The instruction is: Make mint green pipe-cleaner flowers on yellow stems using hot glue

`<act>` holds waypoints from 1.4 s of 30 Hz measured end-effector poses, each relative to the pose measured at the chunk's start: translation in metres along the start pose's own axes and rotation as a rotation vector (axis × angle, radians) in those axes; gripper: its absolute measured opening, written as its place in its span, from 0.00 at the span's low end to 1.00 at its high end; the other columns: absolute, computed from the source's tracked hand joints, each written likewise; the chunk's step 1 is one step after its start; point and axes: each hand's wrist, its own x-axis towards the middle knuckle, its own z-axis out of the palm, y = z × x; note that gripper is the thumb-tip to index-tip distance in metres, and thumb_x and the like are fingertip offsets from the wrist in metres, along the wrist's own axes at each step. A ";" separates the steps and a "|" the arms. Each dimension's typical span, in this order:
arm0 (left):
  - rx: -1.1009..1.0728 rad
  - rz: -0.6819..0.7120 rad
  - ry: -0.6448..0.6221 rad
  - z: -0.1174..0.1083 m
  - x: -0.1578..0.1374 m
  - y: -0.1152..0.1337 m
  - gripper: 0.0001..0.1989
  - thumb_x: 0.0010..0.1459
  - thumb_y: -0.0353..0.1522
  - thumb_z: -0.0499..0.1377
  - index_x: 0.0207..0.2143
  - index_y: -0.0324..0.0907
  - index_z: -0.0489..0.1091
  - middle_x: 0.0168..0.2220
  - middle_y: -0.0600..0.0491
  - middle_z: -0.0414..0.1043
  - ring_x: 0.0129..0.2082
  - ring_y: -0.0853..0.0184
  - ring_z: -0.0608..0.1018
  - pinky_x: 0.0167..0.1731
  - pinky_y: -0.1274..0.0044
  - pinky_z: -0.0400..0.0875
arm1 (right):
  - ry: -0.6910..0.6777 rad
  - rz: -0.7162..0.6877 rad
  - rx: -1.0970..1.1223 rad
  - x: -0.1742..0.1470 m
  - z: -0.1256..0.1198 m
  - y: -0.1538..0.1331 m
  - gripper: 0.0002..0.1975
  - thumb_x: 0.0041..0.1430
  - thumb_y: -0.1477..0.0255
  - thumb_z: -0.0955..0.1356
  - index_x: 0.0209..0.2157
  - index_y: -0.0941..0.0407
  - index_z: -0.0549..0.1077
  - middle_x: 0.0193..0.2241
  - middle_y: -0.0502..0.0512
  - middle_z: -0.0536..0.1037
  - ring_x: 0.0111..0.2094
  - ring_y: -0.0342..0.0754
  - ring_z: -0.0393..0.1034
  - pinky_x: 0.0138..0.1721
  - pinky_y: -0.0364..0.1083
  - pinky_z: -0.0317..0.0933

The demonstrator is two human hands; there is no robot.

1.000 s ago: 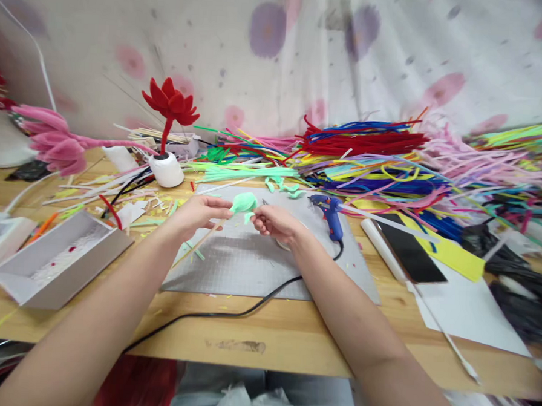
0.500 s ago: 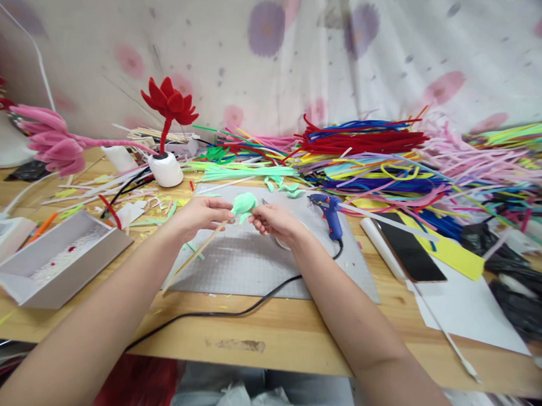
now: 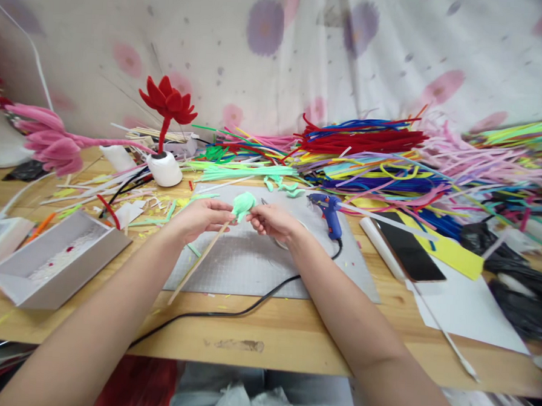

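**Handling note: chenille bud on stick**

Hands meet above the grey gridded cutting mat [image 3: 249, 268], over the wooden surface [image 3: 291, 337]. The left hand [image 3: 200, 216] is closed in a pinch on the thin wooden stick [image 3: 195, 265], just below the mint-green fuzzy pipe-cleaner bud [image 3: 243, 204] at its tip. The right hand [image 3: 274, 220] is closed too, fingertips pinching the bud's right side. The stick slants down and left, its free end over the mat's edge.

Judged properties: the assembly looks very light; the bud is soft, bendable and easily crushed, while the stick is stiff but slender and could snap. Hold is best taken on the stick near the bud, with only light fingertip pressure on the fuzz.

The blue hot-glue gun [image 3: 328, 212] lies on the mat, near the right hand.
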 end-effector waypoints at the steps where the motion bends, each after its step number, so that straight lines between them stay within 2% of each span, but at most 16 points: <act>1: -0.009 -0.002 0.002 0.001 0.000 0.000 0.17 0.32 0.27 0.69 0.29 0.37 0.70 0.25 0.53 0.74 0.28 0.67 0.77 0.32 0.74 0.71 | 0.001 -0.001 -0.001 0.000 0.000 0.000 0.14 0.55 0.77 0.60 0.20 0.62 0.70 0.09 0.46 0.63 0.11 0.34 0.54 0.13 0.35 0.47; 8: -0.022 -0.004 0.025 0.005 0.001 -0.001 0.17 0.33 0.28 0.69 0.28 0.37 0.68 0.25 0.53 0.73 0.27 0.66 0.78 0.32 0.74 0.71 | 0.007 -0.036 -0.030 0.001 0.000 0.001 0.15 0.58 0.75 0.59 0.23 0.63 0.72 0.10 0.46 0.65 0.11 0.34 0.55 0.13 0.36 0.47; 13: 0.086 0.083 0.056 0.012 0.001 -0.004 0.20 0.32 0.35 0.69 0.29 0.36 0.68 0.27 0.52 0.72 0.30 0.65 0.76 0.30 0.73 0.71 | 0.015 -0.080 -0.070 0.002 -0.002 0.003 0.14 0.58 0.73 0.60 0.24 0.62 0.73 0.11 0.46 0.66 0.12 0.33 0.56 0.13 0.35 0.49; 18: 0.158 0.123 0.163 0.022 0.001 -0.005 0.23 0.29 0.36 0.70 0.29 0.36 0.67 0.24 0.53 0.70 0.29 0.65 0.76 0.27 0.74 0.71 | 0.026 -0.082 -0.085 0.001 0.000 0.003 0.14 0.58 0.71 0.61 0.24 0.61 0.73 0.11 0.46 0.67 0.12 0.33 0.56 0.13 0.35 0.49; 23: 0.196 0.195 0.183 0.025 0.002 -0.008 0.23 0.29 0.38 0.69 0.29 0.36 0.68 0.25 0.53 0.71 0.28 0.65 0.76 0.26 0.74 0.70 | 0.004 -0.061 -0.121 0.001 -0.007 0.000 0.14 0.57 0.67 0.64 0.24 0.61 0.72 0.12 0.48 0.68 0.13 0.34 0.58 0.14 0.35 0.51; 26: 0.185 0.223 0.149 0.018 0.001 -0.006 0.23 0.29 0.37 0.69 0.29 0.36 0.70 0.26 0.52 0.72 0.28 0.65 0.76 0.27 0.74 0.71 | 0.044 -0.107 -0.100 -0.004 -0.017 -0.006 0.13 0.54 0.64 0.66 0.25 0.60 0.71 0.14 0.49 0.69 0.15 0.35 0.61 0.15 0.35 0.53; 29: 0.234 0.220 0.082 0.005 -0.003 0.000 0.21 0.30 0.36 0.69 0.30 0.37 0.71 0.27 0.52 0.73 0.29 0.65 0.76 0.27 0.74 0.71 | 0.061 -0.233 -0.039 -0.013 -0.023 -0.014 0.10 0.52 0.66 0.67 0.30 0.59 0.70 0.20 0.49 0.73 0.19 0.36 0.65 0.18 0.36 0.57; 34: 0.355 0.211 -0.031 -0.014 -0.011 0.012 0.19 0.35 0.35 0.67 0.33 0.38 0.72 0.28 0.52 0.75 0.27 0.68 0.75 0.26 0.76 0.70 | -0.058 -0.334 -0.064 -0.019 -0.018 -0.017 0.14 0.47 0.67 0.70 0.36 0.58 0.69 0.25 0.50 0.74 0.24 0.38 0.67 0.22 0.37 0.60; 38: 0.382 0.206 -0.028 -0.015 -0.016 0.016 0.18 0.35 0.33 0.67 0.33 0.39 0.72 0.29 0.52 0.75 0.26 0.68 0.75 0.25 0.77 0.70 | -0.147 -0.380 -0.112 -0.013 -0.014 -0.009 0.17 0.43 0.70 0.71 0.38 0.57 0.69 0.26 0.49 0.74 0.25 0.38 0.66 0.25 0.39 0.60; 42: 0.385 0.193 -0.037 -0.011 -0.018 0.017 0.17 0.34 0.32 0.68 0.31 0.39 0.72 0.30 0.51 0.75 0.28 0.67 0.75 0.25 0.77 0.69 | -0.156 -0.428 -0.111 -0.008 -0.013 -0.004 0.16 0.42 0.70 0.71 0.36 0.57 0.70 0.23 0.47 0.72 0.24 0.38 0.64 0.25 0.39 0.59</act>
